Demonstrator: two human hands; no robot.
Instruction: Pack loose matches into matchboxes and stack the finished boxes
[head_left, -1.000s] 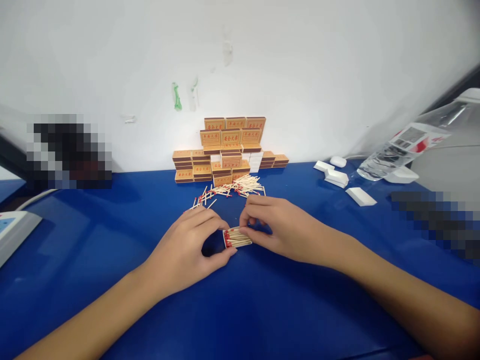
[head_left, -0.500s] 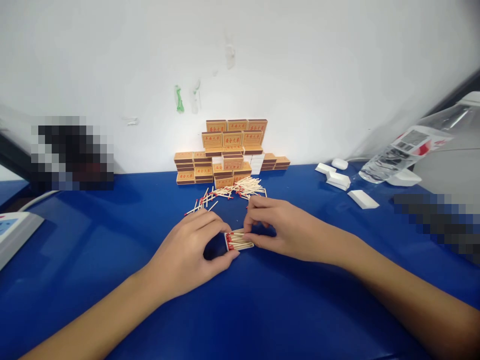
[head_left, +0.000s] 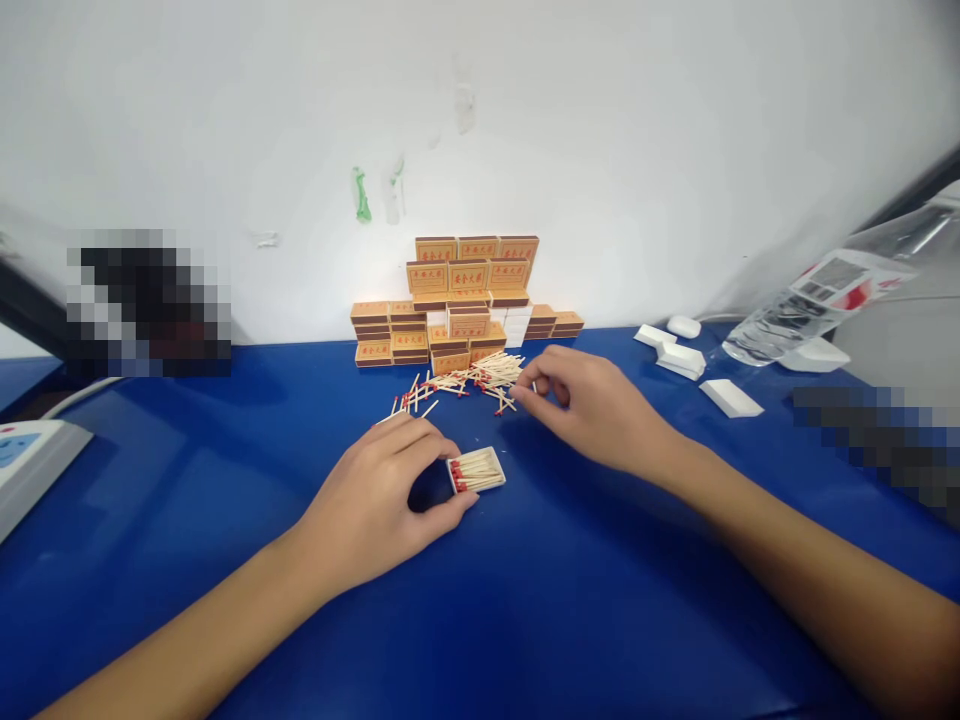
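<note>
A small white matchbox tray [head_left: 491, 485], filled with red-tipped matches, lies on the blue table. My left hand [head_left: 390, 495] grips its left end between thumb and fingers. Farther back is a loose pile of matches [head_left: 499, 370], most with red heads toward the left or front. At the pile's right edge is my right hand [head_left: 585, 405], thumb and index finger pinched together by the match ends. Whether a match is between those fingertips is too small to tell.
Stacked matchboxes [head_left: 469, 277] stand against the white wall behind the pile. On the right are several white trays [head_left: 731, 398], a white rounded case [head_left: 684, 326] and a tilted plastic bottle [head_left: 795, 310]. A white device [head_left: 37, 465] sits at the left edge.
My right hand has moved from the tray back and right to the edge of the match pile. The tray's right end is now uncovered; my left hand keeps its hold.
</note>
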